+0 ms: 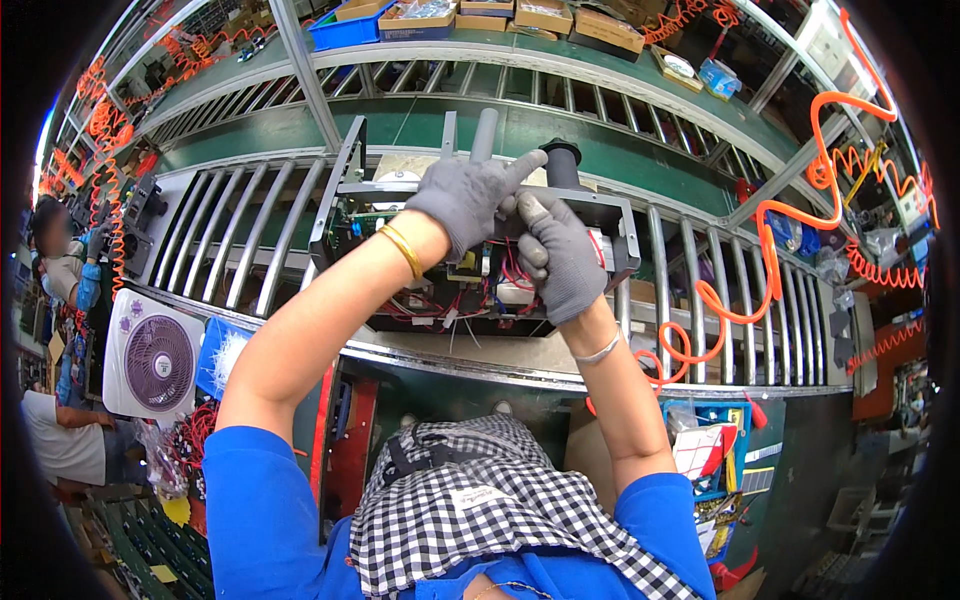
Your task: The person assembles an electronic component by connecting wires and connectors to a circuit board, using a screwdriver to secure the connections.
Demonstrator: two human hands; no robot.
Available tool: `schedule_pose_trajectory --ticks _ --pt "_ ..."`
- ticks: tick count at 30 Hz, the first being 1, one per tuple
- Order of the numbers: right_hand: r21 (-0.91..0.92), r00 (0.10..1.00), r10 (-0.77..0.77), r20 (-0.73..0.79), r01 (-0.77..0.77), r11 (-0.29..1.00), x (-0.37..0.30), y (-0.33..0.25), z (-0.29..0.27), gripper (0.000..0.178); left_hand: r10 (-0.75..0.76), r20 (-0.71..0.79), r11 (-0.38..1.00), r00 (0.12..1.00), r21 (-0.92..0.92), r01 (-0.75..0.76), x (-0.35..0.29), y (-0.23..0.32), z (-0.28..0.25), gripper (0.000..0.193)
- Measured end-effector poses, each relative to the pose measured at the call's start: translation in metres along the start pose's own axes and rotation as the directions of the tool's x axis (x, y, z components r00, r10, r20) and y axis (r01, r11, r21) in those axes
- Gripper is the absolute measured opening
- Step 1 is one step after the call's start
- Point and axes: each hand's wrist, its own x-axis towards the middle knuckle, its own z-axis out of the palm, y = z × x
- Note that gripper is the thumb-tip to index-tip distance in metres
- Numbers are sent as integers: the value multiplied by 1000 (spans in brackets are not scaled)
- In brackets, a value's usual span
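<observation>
While left hand is extending one finger and right hand is curling inward, any grip being impossible to tell, dark-framed assembly, open, red-wired inside, is sitting on roller conveyor, frame centre; green bench is carrying cartons, upper centre; orange coiled hose is hanging, right.

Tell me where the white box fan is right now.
In the head view, the white box fan is on the left side, just below the roller conveyor in the picture and immediately left of the blue bin with white contents.
</observation>
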Motion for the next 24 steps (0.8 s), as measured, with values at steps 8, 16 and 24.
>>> schedule_pose_trajectory --ticks 8,16,24 --pt "-740 676 -727 119 549 390 -33 -10 -19 15 -191 -175 814 966 -578 56 -36 -36 -52 42" --pt "-963 777 -569 269 218 -159 7 11 -21 17 -149 38 942 988 -297 153 -47 -12 -11 25" --pt "-976 739 -650 175 217 -17 -4 8 -19 14 -210 48 852 977 -482 206 -52 -22 -4 25"
